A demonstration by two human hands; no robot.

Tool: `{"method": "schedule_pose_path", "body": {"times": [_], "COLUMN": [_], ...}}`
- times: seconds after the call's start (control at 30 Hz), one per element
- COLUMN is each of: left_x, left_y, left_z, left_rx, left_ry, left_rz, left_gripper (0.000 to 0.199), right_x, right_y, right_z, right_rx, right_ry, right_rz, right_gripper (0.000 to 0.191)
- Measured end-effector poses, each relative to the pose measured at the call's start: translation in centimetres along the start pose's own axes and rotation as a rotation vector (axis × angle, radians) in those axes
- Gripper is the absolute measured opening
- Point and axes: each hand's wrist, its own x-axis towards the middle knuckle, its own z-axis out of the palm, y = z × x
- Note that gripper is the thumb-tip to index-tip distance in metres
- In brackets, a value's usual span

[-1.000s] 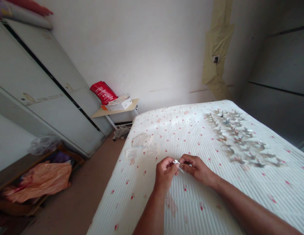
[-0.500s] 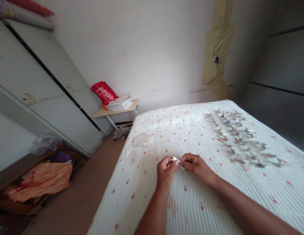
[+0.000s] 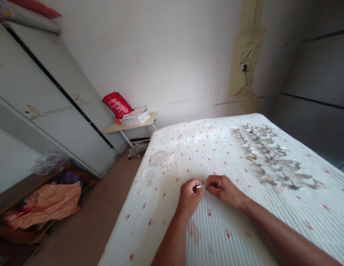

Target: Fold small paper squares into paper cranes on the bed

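Note:
A small white folded paper [image 3: 200,187] is pinched between my two hands, above the middle of the bed [image 3: 205,147]. My left hand [image 3: 190,195] is closed on its left part, thumb and forefinger together. On the paper's right end, my right hand [image 3: 223,190] is closed too, with its fingertips close to the left ones. Most of the paper is hidden by my fingers. Printed paper squares [image 3: 172,170] lie on the bed beyond my left hand. To the right, several small folded paper figures [image 3: 272,159] stand in rows.
A small side table [image 3: 116,128] past the bed's far left corner holds a red bag [image 3: 117,104] and a white box [image 3: 140,118]. Grey cabinets [image 3: 50,81] stand at the left, above a low shelf with an orange plastic bag [image 3: 50,203].
My left hand has turned slightly and moved a little right. The white paper, spread before, now shows as a narrow sliver between my fingers.

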Motion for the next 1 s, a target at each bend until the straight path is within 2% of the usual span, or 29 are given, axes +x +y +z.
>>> {"method": "schedule_pose_path", "body": {"times": [0.1, 0.23, 0.4, 0.63, 0.77, 0.87, 1.0], "left_x": [0.0, 0.0, 0.1, -0.2, -0.1, 0.0, 0.0], "left_y": [0.2, 0.6, 0.4, 0.5, 0.4, 0.4, 0.6], "left_z": [-0.1, -0.3, -0.1, 1.1, 1.0, 0.8, 0.6], "left_rx": [0.096, 0.074, 0.064, 0.148, 0.132, 0.095, -0.049], "left_ry": [0.011, 0.016, 0.033, 0.132, 0.098, 0.057, 0.082], "left_rz": [0.098, 0.152, 0.128, 0.060, 0.010, -0.009, -0.045], "left_gripper": [0.007, 0.008, 0.009, 0.015, 0.016, 0.014, 0.014], "right_x": [-0.1, 0.1, 0.1, 0.0, 0.1, 0.1, 0.4], "right_y": [0.2, 0.4, 0.2, -1.0, -0.9, -0.6, -0.5], "right_z": [0.0, 0.2, 0.2, 0.1, 0.1, 0.0, -0.1], "right_rx": [-0.007, 0.061, 0.062, -0.196, -0.247, -0.166, 0.194], "right_ry": [-0.013, -0.036, -0.054, 0.020, 0.050, 0.066, 0.105], "right_rz": [0.003, 0.015, 0.015, -0.033, -0.034, -0.021, 0.067], "right_gripper": [0.010, 0.011, 0.015, 0.014, 0.013, 0.012, 0.010]}}
